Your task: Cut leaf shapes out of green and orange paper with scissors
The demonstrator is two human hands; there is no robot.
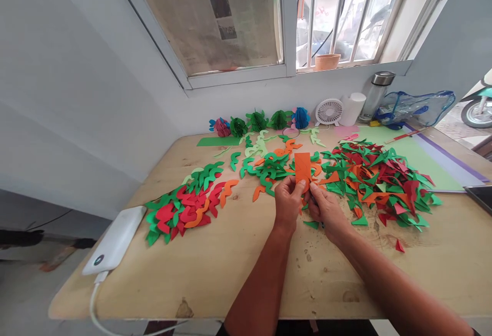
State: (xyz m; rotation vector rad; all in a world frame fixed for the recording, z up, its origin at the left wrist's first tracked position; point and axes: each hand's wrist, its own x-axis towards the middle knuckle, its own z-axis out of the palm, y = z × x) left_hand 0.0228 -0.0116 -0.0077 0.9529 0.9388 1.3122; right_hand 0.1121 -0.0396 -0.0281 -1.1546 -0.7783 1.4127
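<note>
My left hand [289, 200] pinches the lower left edge of an orange paper rectangle [302, 165], held upright above the table. Faint lines show on the paper. Against its lower right edge, my right hand [325, 208] is closed around what looks like a small pair of scissors, mostly hidden by the fingers. Green cut paper shapes [271, 165] lie just behind my left hand. To the right spreads a big heap of green, red and orange paper scraps [380, 182]. Wavy red, green and orange cut-outs [192, 202] are piled on the left.
A white power bank [115, 241] with a cable lies at the table's left edge. Along the wall stand folded paper turtles [257, 120], a small fan [329, 112], a glass bottle [374, 97] and a clear pouch [418, 107]. Coloured sheets [430, 154] lie at the right.
</note>
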